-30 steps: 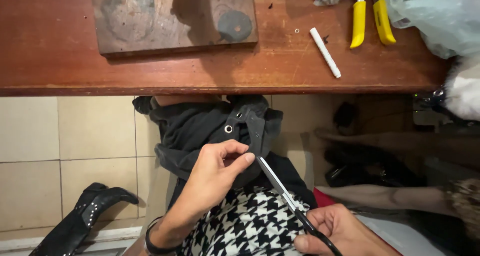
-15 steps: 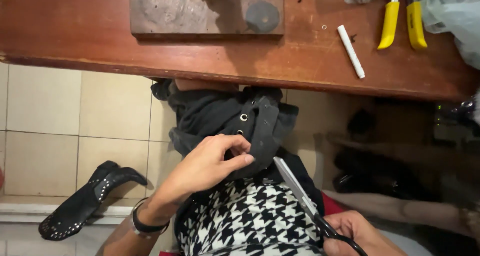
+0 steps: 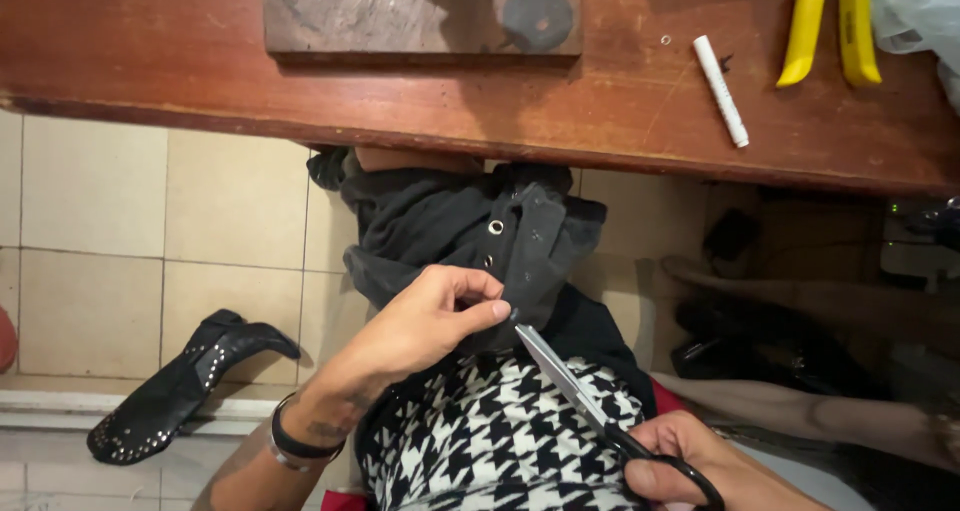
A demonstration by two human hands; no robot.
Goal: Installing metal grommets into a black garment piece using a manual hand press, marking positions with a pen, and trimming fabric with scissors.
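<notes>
My left hand (image 3: pixel 420 321) pinches the edge of a dark grey garment (image 3: pixel 450 231) with metal eyelets, held over my lap. My right hand (image 3: pixel 690 461), at the bottom right, grips the black handles of a pair of scissors (image 3: pixel 575 391). The silver blades point up and left, and their tip meets the fabric edge right beside my left fingertips. A black-and-white houndstooth cloth (image 3: pixel 500 441) covers my lap under both hands. A dark band circles my left wrist.
A red-brown wooden table (image 3: pixel 200 61) spans the top, bearing a worn wooden block (image 3: pixel 400 11), a white stick (image 3: pixel 721 89) and yellow-handled pliers (image 3: pixel 830 31). A black studded boot (image 3: pixel 180 386) lies on the tiled floor at the left. Dark clutter fills the right.
The view has shifted, so the table sits higher and more to the right. The scissors' tip has moved up to the fabric edge by my left fingers.
</notes>
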